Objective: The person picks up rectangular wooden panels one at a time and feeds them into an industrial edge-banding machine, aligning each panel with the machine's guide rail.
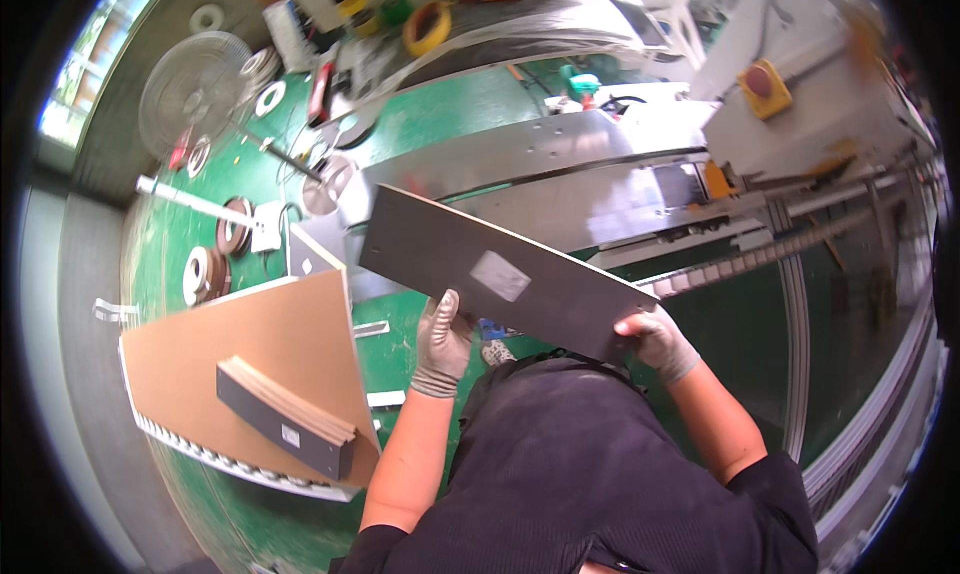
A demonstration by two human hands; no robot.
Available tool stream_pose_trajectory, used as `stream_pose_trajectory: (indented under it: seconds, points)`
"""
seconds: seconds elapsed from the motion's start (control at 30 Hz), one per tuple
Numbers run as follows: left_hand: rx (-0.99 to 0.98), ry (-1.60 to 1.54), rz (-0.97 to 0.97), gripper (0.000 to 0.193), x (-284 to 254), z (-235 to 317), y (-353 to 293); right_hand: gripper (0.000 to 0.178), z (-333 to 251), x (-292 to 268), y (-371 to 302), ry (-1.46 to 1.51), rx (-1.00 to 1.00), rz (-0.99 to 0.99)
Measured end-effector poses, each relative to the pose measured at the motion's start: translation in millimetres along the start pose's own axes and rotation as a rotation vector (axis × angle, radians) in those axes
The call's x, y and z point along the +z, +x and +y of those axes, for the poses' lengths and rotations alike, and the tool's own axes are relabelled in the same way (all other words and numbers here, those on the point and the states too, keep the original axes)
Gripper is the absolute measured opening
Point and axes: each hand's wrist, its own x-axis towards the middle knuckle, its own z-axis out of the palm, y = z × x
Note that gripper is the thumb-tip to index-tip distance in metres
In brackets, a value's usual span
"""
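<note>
A long dark grey panel (pixel 430 244) with a pale label is held up in front of me, tilted down toward the right. My left hand (pixel 445 339), in a light work glove, grips its lower edge left of the middle, thumb on the face. My right hand (pixel 660 340), gloved with the thumb tip bare, grips its lower right corner. The fingers behind the panel are hidden. To my left a stack of similar narrow panels (pixel 285 424) lies on a brown board (pixel 180 349).
Beyond the panel runs a metal machine bed (pixel 500 164) with a rail (pixel 720 269) at right. A yellow box with a red stop button (pixel 765 82) sits at upper right. A standing fan (pixel 195 89) and edge-band rolls (pixel 205 274) stand at left on the green floor.
</note>
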Motion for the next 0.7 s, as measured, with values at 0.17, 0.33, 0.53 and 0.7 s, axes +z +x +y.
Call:
stream_pose_trajectory:
  seconds: [0.17,0.33,0.53,0.7]
  points:
    - [-0.300,0.599,-0.230,0.041,75.2,-23.1,40.3,0.055,66.6,-59.7,-87.8,0.448,0.040,0.299]
    - [-0.431,1.062,-0.467,0.042,118.8,-74.0,84.5,0.046,125.0,-69.3,-121.7,0.832,-0.053,0.448]
    - [-0.603,0.568,-0.258,0.045,171.2,-130.5,100.3,0.035,115.3,-68.8,-80.2,1.124,-0.219,0.600]
    - [-0.560,0.573,-0.212,0.046,208.6,-164.6,104.7,0.032,89.4,-105.3,-77.4,1.241,-0.260,0.680]
